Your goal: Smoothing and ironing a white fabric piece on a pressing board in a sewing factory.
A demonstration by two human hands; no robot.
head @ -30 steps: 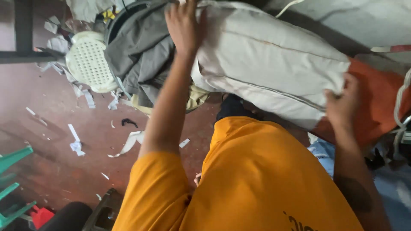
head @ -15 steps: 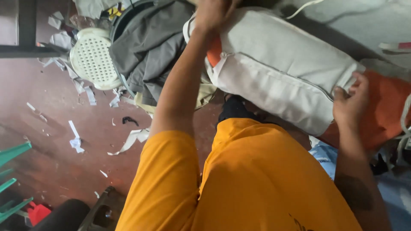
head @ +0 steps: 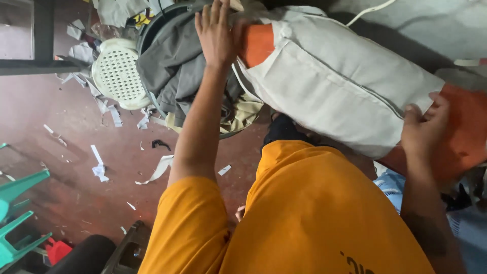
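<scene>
Across the person's lap lies a long grey fabric cushion cover [head: 335, 86] with an orange pad [head: 256, 43] showing at its open end. Left hand [head: 217, 33], fingers spread, presses that end; right hand [head: 423, 129] grips the other end, beside orange cloth [head: 464, 132]. Grey clothes [head: 175, 71] fill a round basin below.

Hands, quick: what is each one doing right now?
Left hand: fingers spread open, pressed on the orange end of the grey cushion cover.
Right hand: closed, gripping the cover's other end, where the orange cushion shows.
</scene>
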